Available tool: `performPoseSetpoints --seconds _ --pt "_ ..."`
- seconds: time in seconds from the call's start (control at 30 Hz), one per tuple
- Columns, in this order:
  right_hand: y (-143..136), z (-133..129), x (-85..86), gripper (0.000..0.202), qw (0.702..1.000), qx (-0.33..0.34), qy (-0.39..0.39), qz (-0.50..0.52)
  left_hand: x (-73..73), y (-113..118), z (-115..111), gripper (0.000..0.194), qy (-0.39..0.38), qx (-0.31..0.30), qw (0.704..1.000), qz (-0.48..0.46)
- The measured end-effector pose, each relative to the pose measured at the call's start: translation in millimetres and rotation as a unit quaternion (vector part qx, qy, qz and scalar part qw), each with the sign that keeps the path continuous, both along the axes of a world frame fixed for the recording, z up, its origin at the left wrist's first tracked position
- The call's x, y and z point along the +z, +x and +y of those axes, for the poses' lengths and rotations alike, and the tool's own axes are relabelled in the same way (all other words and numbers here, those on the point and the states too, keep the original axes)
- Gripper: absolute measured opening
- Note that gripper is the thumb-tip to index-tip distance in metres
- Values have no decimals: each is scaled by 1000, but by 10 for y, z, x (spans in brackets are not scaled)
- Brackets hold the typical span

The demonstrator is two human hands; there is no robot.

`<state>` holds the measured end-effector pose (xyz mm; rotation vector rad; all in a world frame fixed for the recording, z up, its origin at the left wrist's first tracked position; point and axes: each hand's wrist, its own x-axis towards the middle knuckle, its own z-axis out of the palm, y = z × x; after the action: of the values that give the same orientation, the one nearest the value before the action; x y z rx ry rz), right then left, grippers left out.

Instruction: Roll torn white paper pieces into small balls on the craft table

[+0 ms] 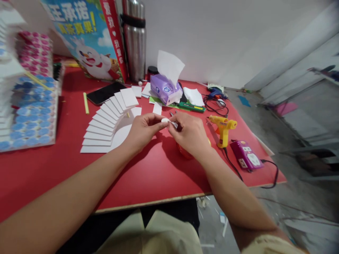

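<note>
Between my two hands, over the red table, is a small white piece [165, 120]. My left hand [144, 129] pinches its left side with thumb and forefinger. On its right, my right hand [188, 133] pinches the thin white end close to my left fingertips. A round red object [182, 151] lies mostly hidden under my right hand. Left of my left hand, white rectangular panels [102, 128] fan out in a stepped curve around a white round base [122, 137], part of which my left hand covers.
A yellow glue gun [224, 128] and a purple power box [246, 155] with cords lie at the right. Behind are a purple tissue pack [165, 90], a green cutter [191, 107], a black phone [106, 93] and a steel flask [135, 49]. Blue round pieces [33, 121] fill the left.
</note>
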<state>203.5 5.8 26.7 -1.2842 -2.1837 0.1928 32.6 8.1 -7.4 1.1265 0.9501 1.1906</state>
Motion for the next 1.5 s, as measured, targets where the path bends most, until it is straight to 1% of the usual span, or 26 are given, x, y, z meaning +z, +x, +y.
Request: performPoseSetpoints --seconds 0.17,0.27,0.4,0.53,0.63,0.77,0.83,0.93,1.0,1.07,1.17,1.33,1.43,1.5 --pt "31 19 -7 12 999 39 9 -31 -50 -17 15 30 18 15 1000 15" --pt "46 21 1 12 999 45 4 -26 -61 -30 26 31 56 18 998 35" --pt "64 22 20 12 999 47 -8 -20 -20 -36 9 22 108 12 990 91" --pt "88 31 34 15 998 66 -17 -20 35 -28 -28 13 134 17 981 140" --pt "93 21 50 18 996 78 -33 -16 29 -24 -40 11 145 31 975 167" --pt "83 -7 82 19 996 72 -34 -29 -21 -18 -36 17 157 44 974 157" --pt "82 -15 101 19 997 69 -30 -35 -33 -11 -39 16 160 44 974 154" --pt "93 -17 129 20 995 82 -54 -11 -33 5 -50 14 157 36 976 148" --pt "103 -14 141 20 994 87 -65 1 -33 15 -55 16 157 25 978 138" --pt "111 -10 146 20 995 82 -61 -3 -36 19 -57 21 165 18 977 133" --pt "111 -3 146 21 995 78 -57 -12 -45 17 -58 22 188 14 972 140" --pt "106 6 157 20 992 102 -65 -34 -57 18 -76 19 196 23 969 146" --pt "116 22 153 20 989 116 -86 -20 -49 23 -85 15 200 28 966 161" --pt "128 43 131 21 985 116 -127 21 -39 19 -85 13 202 33 962 180"
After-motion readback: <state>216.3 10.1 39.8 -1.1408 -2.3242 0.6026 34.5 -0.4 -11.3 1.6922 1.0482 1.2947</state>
